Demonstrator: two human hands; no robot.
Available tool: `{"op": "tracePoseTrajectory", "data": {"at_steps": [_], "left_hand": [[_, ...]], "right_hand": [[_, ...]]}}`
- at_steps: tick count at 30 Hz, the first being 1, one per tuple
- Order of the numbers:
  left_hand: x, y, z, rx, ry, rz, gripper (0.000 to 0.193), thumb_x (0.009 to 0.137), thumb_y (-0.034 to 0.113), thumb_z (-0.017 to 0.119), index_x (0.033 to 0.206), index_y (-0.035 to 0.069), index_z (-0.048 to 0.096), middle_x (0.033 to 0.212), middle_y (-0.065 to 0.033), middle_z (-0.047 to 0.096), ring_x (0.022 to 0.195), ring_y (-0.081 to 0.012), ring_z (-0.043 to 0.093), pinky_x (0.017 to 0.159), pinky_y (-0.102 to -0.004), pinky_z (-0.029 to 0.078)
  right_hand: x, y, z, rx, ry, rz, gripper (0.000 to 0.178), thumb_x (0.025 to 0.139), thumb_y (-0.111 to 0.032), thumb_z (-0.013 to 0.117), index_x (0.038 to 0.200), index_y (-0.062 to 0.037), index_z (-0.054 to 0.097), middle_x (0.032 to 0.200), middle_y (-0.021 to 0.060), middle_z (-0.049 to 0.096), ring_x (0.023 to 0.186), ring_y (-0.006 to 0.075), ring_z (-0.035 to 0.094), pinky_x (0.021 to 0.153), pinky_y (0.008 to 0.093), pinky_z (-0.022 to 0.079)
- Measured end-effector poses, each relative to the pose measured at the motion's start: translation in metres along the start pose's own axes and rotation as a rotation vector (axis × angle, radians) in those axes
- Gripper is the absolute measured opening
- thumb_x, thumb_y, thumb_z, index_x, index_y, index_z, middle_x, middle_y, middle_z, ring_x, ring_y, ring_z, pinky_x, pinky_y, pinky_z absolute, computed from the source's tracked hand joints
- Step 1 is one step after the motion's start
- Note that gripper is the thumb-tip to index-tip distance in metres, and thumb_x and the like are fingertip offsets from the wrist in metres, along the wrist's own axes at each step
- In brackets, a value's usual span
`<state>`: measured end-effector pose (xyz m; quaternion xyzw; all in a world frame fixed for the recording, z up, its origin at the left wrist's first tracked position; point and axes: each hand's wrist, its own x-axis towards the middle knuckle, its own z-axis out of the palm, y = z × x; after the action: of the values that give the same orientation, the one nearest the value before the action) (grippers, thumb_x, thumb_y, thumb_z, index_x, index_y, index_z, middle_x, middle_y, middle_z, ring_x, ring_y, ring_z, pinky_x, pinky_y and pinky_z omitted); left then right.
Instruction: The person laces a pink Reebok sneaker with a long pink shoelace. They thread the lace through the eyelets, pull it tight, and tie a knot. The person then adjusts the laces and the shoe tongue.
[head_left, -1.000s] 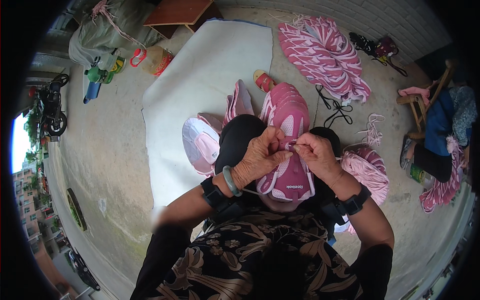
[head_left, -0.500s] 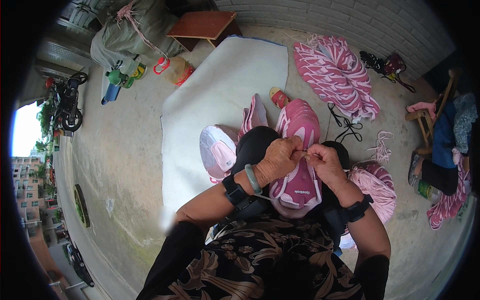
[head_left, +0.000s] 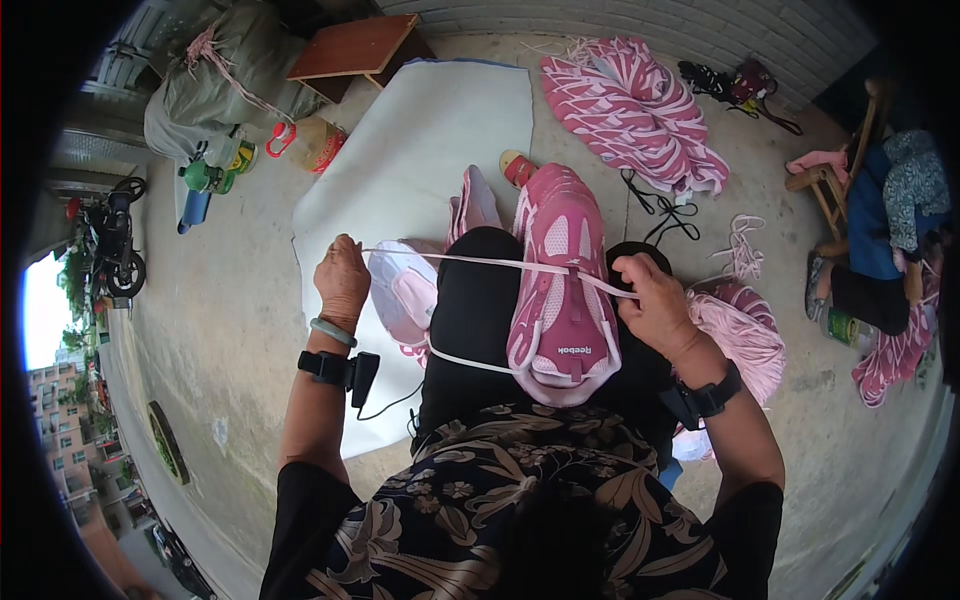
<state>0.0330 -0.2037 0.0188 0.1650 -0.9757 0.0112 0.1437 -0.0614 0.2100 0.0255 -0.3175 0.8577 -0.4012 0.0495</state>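
A pink-and-white shoe upper (head_left: 578, 325) lies over my lap between my black-clad knees, its tongue toward me. A pale pink shoelace (head_left: 460, 258) runs through its front part and out to both sides. Far to the left, my left hand (head_left: 342, 280) is closed on one stretch of the lace, which is pulled straight. On the right of the shoe, my right hand (head_left: 655, 305) pinches the shorter side of the lace. Another stretch of lace loops from the shoe's left edge over my left knee.
A white sheet (head_left: 430, 120) covers the ground ahead, with a pale shoe upper (head_left: 400, 285) beside my left knee. Stacked pink uppers (head_left: 630, 120) lie at the far right. Pink laces (head_left: 740, 340) bundle by my right knee. Another person's leg (head_left: 870, 300) and a wooden chair (head_left: 835, 195) stand right.
My hands were together over the shoe's middle. The left has swung far out to the left, drawing the lace taut; the right has shifted slightly away from the shoe.
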Motion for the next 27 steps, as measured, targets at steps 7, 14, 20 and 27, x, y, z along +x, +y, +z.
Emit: {"op": "tracePoseTrajectory", "data": {"at_steps": [7,14,20,27], "left_hand": [[-0.015,0.142,-0.029,-0.727,-0.286,0.345,0.052,0.071,-0.002,0.058,0.121,0.001,0.045,0.114,-0.0231,0.053,0.101,-0.0376,0.055,0.086,-0.0382,0.047],[0.001,0.159,-0.027,-0.454,-0.145,0.84,0.028,0.07,0.003,0.058,0.098,0.003,0.056,0.075,-0.0092,0.056,0.062,-0.0246,0.059,0.052,-0.0331,0.048],[0.063,0.075,-0.048,-0.11,-0.095,0.751,0.021,0.071,0.006,0.054,0.092,0.007,0.059,0.077,-0.0089,0.059,0.069,-0.0248,0.062,0.058,-0.0333,0.05],[0.188,-0.103,-0.105,-0.047,0.131,0.208,0.015,0.085,0.019,0.053,0.091,0.01,0.063,0.062,-0.0145,0.058,0.057,-0.0309,0.059,0.053,-0.037,0.046]], "right_hand": [[-0.006,0.003,-0.018,-0.209,0.021,-0.177,0.029,0.072,-0.006,0.065,0.098,-0.0057,0.054,0.084,0.0106,0.052,0.063,0.0326,0.057,0.054,0.0397,0.048],[0.002,0.012,-0.064,-0.397,-0.014,-0.346,0.022,0.071,-0.006,0.068,0.09,-0.0042,0.057,0.074,0.0087,0.049,0.055,0.0265,0.056,0.047,0.037,0.046],[0.0,0.031,-0.133,-0.635,-0.05,-0.283,0.017,0.074,-0.001,0.062,0.09,-0.0036,0.057,0.075,0.0103,0.051,0.057,0.0284,0.057,0.051,0.037,0.047],[-0.02,0.074,-0.256,-0.753,0.208,-0.029,0.011,0.084,-0.003,0.053,0.093,0.0001,0.057,0.086,0.0174,0.056,0.079,0.0353,0.057,0.066,0.0373,0.046]]}}
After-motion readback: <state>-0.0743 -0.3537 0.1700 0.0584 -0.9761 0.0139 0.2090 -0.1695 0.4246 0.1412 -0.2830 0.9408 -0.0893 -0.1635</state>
